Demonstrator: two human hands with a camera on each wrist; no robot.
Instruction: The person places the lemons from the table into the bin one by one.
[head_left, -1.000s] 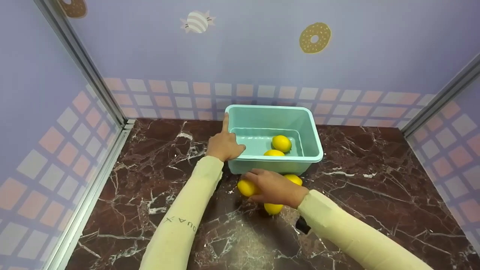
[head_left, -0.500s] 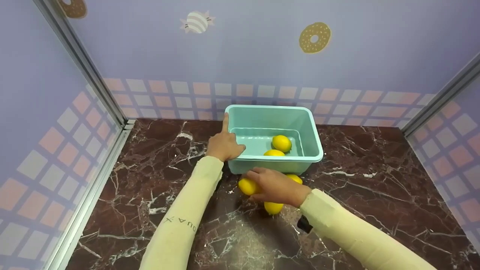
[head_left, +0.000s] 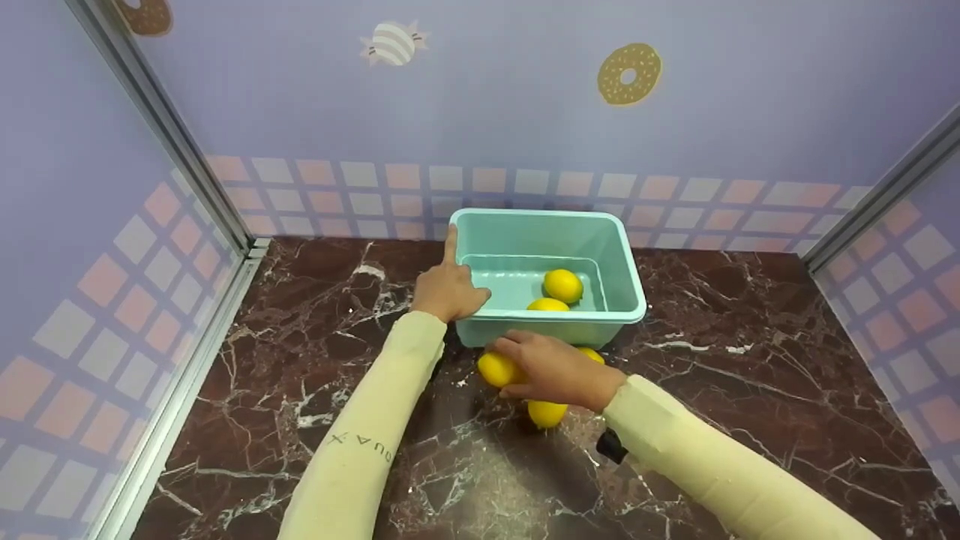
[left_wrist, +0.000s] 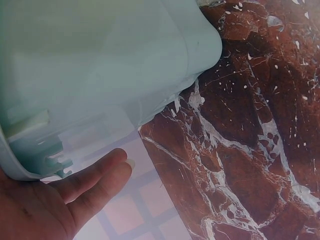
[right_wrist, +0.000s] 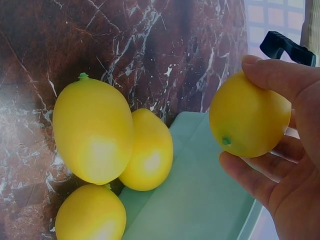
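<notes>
In the head view my right hand [head_left: 559, 371] grips a lemon [head_left: 499, 369] just in front of the pale green plastic bin [head_left: 551, 330]. The right wrist view shows this lemon [right_wrist: 250, 117] between thumb and fingers, apart from the others. Three more lemons lie clustered on the tabletop beside the bin, one large lemon [right_wrist: 92, 132] among them; my right hand partly hides them from the head camera. My left hand [head_left: 448, 292] holds the bin's left rim, index finger straight along it and thumb over the inside. Two fingers [left_wrist: 100, 180] show outside the wall.
Inside the bin lie two lemons, a rear lemon [head_left: 563, 286] and a front lemon [head_left: 548, 304] partly behind the near rim. The brown marbled tabletop [head_left: 315, 360] ends at a patterned back wall [head_left: 517, 112], with side walls left and right.
My right hand has risen slightly towards the bin with the lemon in its grip, moving a little to the right. The left hand and the bin stay in place.
</notes>
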